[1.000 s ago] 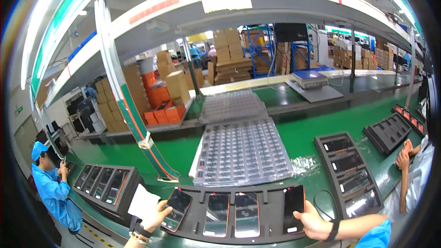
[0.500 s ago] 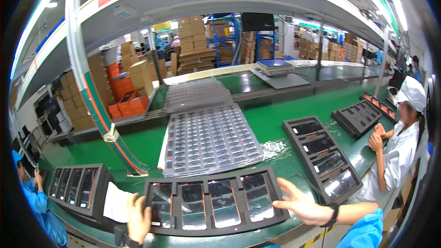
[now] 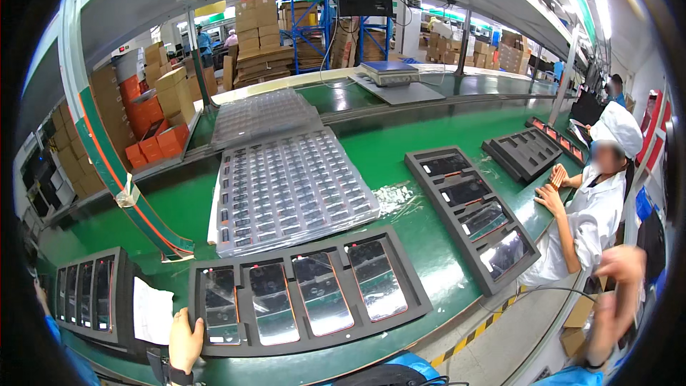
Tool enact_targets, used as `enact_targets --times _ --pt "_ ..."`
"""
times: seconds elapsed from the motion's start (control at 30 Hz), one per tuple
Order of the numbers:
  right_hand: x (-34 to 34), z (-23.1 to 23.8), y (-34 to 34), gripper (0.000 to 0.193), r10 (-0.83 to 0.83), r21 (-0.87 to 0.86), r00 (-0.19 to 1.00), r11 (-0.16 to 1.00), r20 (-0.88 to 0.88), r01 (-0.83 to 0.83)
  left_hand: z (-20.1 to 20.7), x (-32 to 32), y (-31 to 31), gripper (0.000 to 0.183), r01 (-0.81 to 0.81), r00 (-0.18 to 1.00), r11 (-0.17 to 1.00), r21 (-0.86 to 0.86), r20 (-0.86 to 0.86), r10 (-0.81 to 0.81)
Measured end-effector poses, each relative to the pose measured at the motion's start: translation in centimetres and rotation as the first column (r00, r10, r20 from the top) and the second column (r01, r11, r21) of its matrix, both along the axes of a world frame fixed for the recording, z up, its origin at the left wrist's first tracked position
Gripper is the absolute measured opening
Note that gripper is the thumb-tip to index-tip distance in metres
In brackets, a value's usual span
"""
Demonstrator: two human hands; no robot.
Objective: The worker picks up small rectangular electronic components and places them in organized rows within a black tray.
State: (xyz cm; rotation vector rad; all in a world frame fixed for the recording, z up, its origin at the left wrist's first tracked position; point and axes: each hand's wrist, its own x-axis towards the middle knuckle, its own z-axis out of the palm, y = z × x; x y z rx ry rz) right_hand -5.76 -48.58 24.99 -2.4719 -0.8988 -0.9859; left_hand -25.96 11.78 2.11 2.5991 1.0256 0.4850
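Observation:
A black foam tray [image 3: 400, 322] lies in front of me on the green bench, with several dark-screened, orange-edged phones [image 3: 320, 293] in its slots. At the tray's left end is my left hand [image 3: 186, 347], its thumb and fingers apart beside the corner; whether it touches the foam I cannot tell. A white paper [image 3: 152, 312] lies just left of that hand. Off to the right, over the aisle, my right hand [image 3: 618, 304] is raised, smeared by motion. Its fingers look spread, and nothing shows in it.
Beyond the tray sits a clear plastic tray [image 3: 296, 193] of small parts. Another foam tray [image 3: 468, 221] with phones stands right, more foam trays [image 3: 118, 300] left. A co-worker in white [image 3: 582, 221] holds orange-edged pieces at right. A scale [image 3: 389, 73] stands far back.
My right hand has swung from the tray's right end out over the aisle. My left hand is lower, still at the tray's left end. The view has turned rightward.

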Motion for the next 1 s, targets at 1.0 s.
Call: enact_targets --times 1.0 --pt "6.2 -23.4 -0.4 0.055 0.809 0.896 0.583 -0.199 -0.080 0.398 11.4 16.9 -11.5 0.078 0.805 0.537 -0.373 -0.461 0.834 0.130"
